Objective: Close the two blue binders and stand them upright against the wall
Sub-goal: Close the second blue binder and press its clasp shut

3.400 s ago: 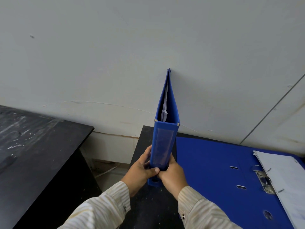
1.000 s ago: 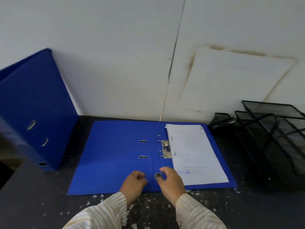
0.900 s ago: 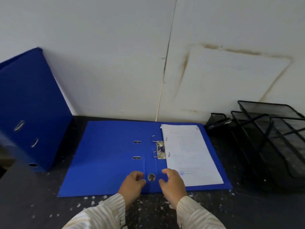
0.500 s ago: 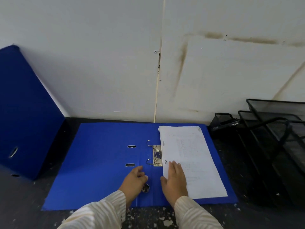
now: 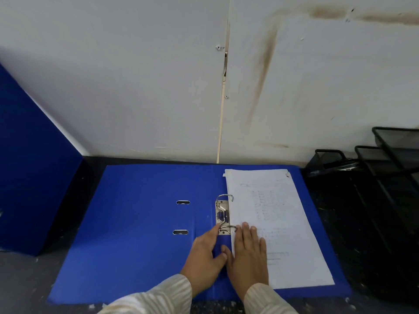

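One blue binder (image 5: 140, 223) lies flat and open on the dark table, with white papers (image 5: 274, 223) on its right half and a metal ring mechanism (image 5: 223, 215) in the middle. My left hand (image 5: 205, 261) rests on the binder's spine, its fingertips at the lower ring. Flat beside it, my right hand (image 5: 248, 257) presses on the papers' left edge. A second blue binder (image 5: 29, 182) is closed and stands leaning against the wall at the far left.
Black wire mesh trays (image 5: 385, 177) stand at the right against the wall. The white wall (image 5: 158, 75) rises right behind the open binder. The table surface (image 5: 25, 279) is dark and flecked with white chips.
Both hands have slid forward from the binder's near edge to the ring mechanism, and the right hand now lies flat on the papers. Earlier, both hands stood the other binder against the wall.
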`<action>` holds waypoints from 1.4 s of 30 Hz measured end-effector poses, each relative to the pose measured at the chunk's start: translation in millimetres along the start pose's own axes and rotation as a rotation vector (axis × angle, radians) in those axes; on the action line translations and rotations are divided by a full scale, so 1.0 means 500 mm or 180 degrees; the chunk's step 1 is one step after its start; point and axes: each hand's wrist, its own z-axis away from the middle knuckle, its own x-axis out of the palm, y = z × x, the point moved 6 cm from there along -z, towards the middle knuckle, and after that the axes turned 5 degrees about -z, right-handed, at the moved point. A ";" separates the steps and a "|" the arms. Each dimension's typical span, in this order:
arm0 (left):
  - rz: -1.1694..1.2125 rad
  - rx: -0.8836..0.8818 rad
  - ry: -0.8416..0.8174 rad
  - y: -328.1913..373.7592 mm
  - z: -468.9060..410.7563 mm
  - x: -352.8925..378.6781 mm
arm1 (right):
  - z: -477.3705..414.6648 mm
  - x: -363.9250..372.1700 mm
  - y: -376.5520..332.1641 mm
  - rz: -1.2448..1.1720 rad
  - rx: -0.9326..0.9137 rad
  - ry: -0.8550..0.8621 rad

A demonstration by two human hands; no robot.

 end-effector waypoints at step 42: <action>-0.1107 -0.0442 0.0628 -0.142 0.133 -0.129 | 0.139 0.012 -0.157 0.0059 -0.0316 -0.0899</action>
